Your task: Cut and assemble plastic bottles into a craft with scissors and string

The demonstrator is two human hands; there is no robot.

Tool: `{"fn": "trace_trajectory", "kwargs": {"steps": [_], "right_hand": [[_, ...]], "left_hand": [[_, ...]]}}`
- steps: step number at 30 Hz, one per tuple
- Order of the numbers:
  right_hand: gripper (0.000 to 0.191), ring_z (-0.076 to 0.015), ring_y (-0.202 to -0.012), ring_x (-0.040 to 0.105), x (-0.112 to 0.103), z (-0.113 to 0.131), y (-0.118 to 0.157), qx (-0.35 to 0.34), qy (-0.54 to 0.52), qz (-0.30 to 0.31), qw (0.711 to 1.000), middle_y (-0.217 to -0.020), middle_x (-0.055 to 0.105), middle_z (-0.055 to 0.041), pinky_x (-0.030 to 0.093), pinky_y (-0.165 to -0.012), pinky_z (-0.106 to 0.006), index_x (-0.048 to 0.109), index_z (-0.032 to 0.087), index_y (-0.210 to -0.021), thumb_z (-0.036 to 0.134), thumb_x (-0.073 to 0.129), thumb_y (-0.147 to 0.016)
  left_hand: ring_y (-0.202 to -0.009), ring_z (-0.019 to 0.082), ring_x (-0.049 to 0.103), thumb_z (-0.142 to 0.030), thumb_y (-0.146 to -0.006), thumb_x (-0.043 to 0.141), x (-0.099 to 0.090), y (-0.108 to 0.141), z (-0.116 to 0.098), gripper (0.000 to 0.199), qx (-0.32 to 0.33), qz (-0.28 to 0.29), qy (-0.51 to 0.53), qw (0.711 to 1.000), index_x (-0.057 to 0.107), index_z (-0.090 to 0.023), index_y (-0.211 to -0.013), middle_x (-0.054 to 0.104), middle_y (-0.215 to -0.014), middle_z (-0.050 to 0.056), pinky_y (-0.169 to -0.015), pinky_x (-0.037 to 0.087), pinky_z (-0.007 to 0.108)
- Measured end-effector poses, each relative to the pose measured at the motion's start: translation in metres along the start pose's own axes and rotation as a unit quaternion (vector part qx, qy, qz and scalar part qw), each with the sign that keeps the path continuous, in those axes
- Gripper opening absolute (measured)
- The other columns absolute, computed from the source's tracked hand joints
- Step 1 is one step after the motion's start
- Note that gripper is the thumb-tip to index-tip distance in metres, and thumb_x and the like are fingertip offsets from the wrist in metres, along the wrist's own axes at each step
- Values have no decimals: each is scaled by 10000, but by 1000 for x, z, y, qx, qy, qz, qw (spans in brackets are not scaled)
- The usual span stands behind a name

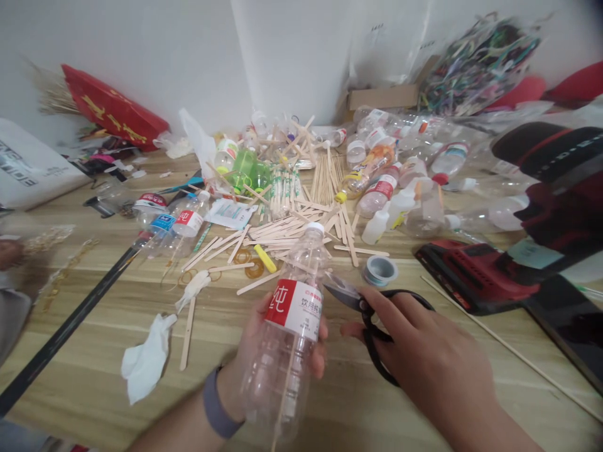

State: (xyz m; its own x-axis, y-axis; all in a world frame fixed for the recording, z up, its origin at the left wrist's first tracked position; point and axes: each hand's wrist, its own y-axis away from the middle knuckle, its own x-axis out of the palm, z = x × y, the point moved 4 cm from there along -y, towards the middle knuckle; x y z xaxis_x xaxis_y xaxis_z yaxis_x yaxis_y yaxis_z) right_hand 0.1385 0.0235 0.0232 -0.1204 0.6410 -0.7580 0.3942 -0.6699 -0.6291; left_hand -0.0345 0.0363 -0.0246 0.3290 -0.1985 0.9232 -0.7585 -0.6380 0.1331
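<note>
Bottle [293, 307] looks light, slick and easily dented, best held by its neck above the left grip [253, 339], which wraps its middle; right grip [436, 351] holds scissors [347, 295]

At 6 o'clock, the label on the clear bottle [291, 336] shows you a large white "纯" on red, and beside it "饮用纯" on white, cut off at the edge; its finer print is too small to read. At 9 o'clock, a second bottle [187, 223] also reads "纯" on red, and farther out you can read "ENG" on the white bag [40, 169]. The gold characters on the red packet [113, 103] at 10 o'clock are too blurred.
</note>
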Motion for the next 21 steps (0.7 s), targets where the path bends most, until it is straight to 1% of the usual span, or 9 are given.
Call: {"fn": "trace_trajectory", "kwargs": {"steps": [4, 7, 9, 12, 16, 19, 21], "right_hand": [[431, -150, -515, 516, -3, -4, -2, -19, 8, -8, 1000, -654, 542, -7, 247, -507, -323, 667, 179, -1036, 378, 284, -1040], [435, -150, -521, 510, -6, -6, -4, -37, 14, -9, 999, -640, 534, -10, 243, -510, -320, 680, 177, -1026, 346, 280, -1044], [433, -151, -518, 502, -8, -9, -7, -52, 18, -13, 998, -630, 526, -8, 245, -508, -314, 681, 177, -1029, 348, 284, -1044], [461, -145, -500, 480, -11, -14, -10, -74, 19, -11, 997, -610, 504, -2, 247, -505, -307, 678, 176, -1036, 344, 249, -1050], [449, -148, -503, 470, -13, -24, -9, -113, 33, 31, 993, -640, 518, -7, 231, -505, -312, 638, 181, -1147, 317, 220, -1051], [413, -152, -505, 458, -18, -30, -8, -145, 33, 49, 988, -657, 527, -7, 238, -515, -318, 595, 155, -1218, 285, 242, -1047], [418, -153, -512, 456, -22, -32, -9, -158, 31, 52, 986, -652, 523, -6, 255, -524, -319, 585, 135, -1222, 267, 229, -1049]], "left_hand": [[-575, 176, 674, -648, -756, 590, -2, 1, 4, 659, -43, -1, -9, 999, 700, -19, -917, 733, -718, 140, -444, 437, 205], [-578, 179, 684, -655, -757, 584, -4, 2, 6, 679, -51, 5, 6, 999, 695, -3, -913, 737, -719, 153, -433, 434, 195], [-581, 184, 689, -660, -778, 553, -4, 2, 6, 672, -40, 10, 10, 999, 694, -15, -901, 738, -718, 149, -427, 435, 190], [-601, 202, 702, -640, -797, 541, -3, 1, 6, 620, -36, 5, 8, 999, 695, -49, -901, 736, -729, 132, -451, 470, 206], [-622, 220, 719, -587, -830, 545, -2, 0, 4, 523, -17, 8, 26, 999, 683, -113, -1001, 746, -831, 105, -490, 514, 242], [-626, 218, 719, -587, -844, 522, -2, 0, 5, 530, -32, 20, 30, 999, 666, -138, -1084, 745, -865, 101, -506, 519, 254], [-621, 214, 715, -589, -839, 521, -2, 1, 6, 531, -49, 27, 27, 998, 668, -139, -1079, 742, -867, 99, -516, 515, 259]]}}
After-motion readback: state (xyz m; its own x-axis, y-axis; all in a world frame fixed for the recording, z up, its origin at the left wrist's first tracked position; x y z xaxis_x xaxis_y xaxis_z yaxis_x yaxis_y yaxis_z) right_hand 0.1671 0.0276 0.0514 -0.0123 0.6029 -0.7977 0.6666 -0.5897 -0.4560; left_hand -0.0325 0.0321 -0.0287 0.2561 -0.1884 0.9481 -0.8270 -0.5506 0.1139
